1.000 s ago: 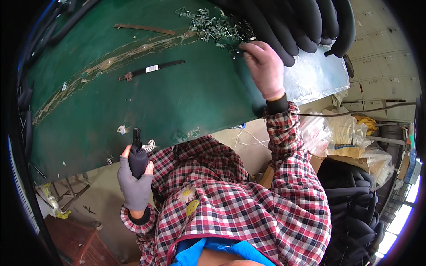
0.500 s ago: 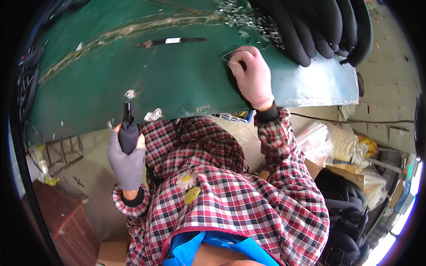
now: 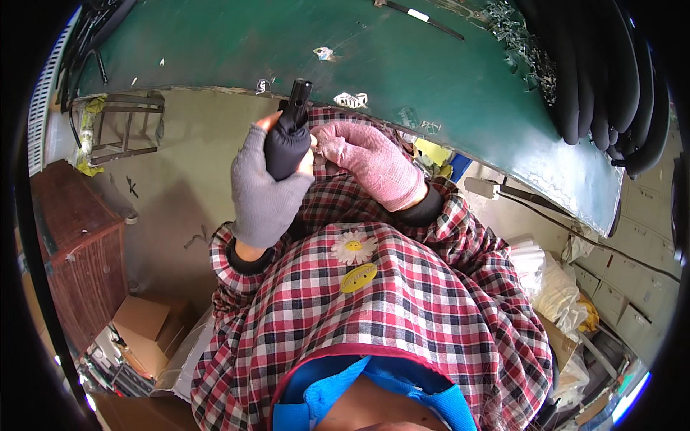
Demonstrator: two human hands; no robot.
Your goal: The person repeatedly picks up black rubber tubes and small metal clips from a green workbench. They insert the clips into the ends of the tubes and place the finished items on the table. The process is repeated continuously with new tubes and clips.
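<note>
My left hand (image 3: 267, 197), in a grey glove with bare fingertips, is wrapped round a black foam-like sleeve (image 3: 286, 149). Out of the sleeve's upper end sticks a shiny black hollow tube (image 3: 298, 100), tilted up toward the table edge. Close to the sleeve's right side is my right hand (image 3: 374, 161), in a pink glove, its thumb and fingers pinched together. Whatever is between those fingertips is too small or hidden to make out. Both hands are in front of my lap, just off the near edge of the green table (image 3: 237, 39).
Long black padded tubes (image 3: 596, 79) overhang the table's right end, beside a heap of small shiny metal pieces (image 3: 521, 50). A black strap with a white label (image 3: 418, 14) lies farther back. Below left stand a brown wooden cabinet (image 3: 79, 251) and a cardboard box (image 3: 144, 320).
My right hand has left the tabletop and come down left beside the sleeve. My left hand has raised the sleeve and tube to the right. The view has shifted.
</note>
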